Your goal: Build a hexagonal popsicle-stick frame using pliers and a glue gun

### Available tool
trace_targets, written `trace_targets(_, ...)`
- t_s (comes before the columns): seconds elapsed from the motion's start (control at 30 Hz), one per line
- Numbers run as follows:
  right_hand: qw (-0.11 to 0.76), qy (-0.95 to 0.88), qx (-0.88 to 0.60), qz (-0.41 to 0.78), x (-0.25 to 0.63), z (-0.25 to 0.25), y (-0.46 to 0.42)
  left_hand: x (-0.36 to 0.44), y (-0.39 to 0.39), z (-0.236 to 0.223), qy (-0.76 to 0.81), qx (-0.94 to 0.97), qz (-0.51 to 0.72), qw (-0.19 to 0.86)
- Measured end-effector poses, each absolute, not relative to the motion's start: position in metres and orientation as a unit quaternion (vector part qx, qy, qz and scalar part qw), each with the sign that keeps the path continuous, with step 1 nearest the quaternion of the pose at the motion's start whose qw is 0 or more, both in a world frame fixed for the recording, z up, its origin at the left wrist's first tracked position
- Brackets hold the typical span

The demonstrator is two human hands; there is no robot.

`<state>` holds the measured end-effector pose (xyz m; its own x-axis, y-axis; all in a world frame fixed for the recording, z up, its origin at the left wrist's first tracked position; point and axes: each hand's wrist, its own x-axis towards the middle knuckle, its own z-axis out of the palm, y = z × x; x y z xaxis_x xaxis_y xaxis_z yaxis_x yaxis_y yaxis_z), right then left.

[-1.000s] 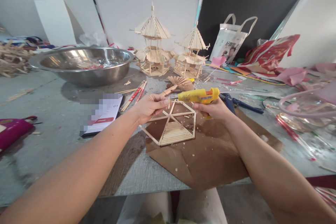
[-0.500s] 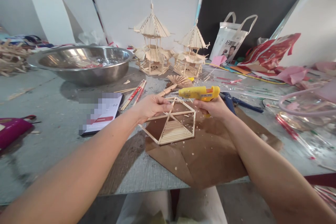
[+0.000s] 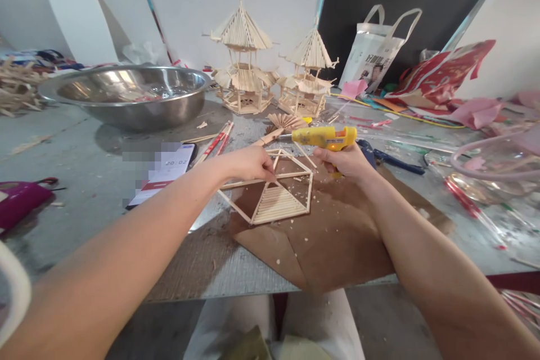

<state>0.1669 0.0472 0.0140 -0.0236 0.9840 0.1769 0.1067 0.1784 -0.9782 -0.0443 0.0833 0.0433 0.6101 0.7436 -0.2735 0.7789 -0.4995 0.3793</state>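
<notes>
A hexagonal frame of thin wooden sticks (image 3: 309,194) lies on a brown paper sheet (image 3: 337,247), with one triangular section filled by parallel sticks. My left hand (image 3: 256,164) is over the frame's middle, fingertips pinched and pointing down at the hub where the spokes meet. Whatever sits between those fingertips is too small to make out. To the right, my right hand (image 3: 343,158) grips a yellow glue gun (image 3: 324,136) by its handle. Its nozzle points left, above the far side of the frame.
Two stick pagodas (image 3: 242,76) (image 3: 307,76) stand at the back. A steel basin (image 3: 156,104) and a phone (image 3: 166,171) are on the left. Blue-handled pliers (image 3: 392,160) lie right of the glue gun. A folded paper fan (image 3: 287,121) lies beyond the frame.
My left hand has shifted from the far spoke to the frame's hub, its fingertips turning downward. The glue gun stays in my right hand, slightly farther right. The whole view has shifted a little.
</notes>
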Motion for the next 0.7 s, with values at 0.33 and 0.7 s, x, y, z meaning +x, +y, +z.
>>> trace_targets(0.33, 0.499, -0.586, -0.484, 0.415, 0.169, 0.011, 0.049, -0.036, 0.1, 0.037, 0.387, 0.887, -0.099, 0.232)
trace_targets(0.7, 0.506, -0.585, -0.475, 0.42, 0.17, 0.008, 0.05, -0.034, 0.102, 0.033, 0.363, 0.893, -0.101, 0.246)
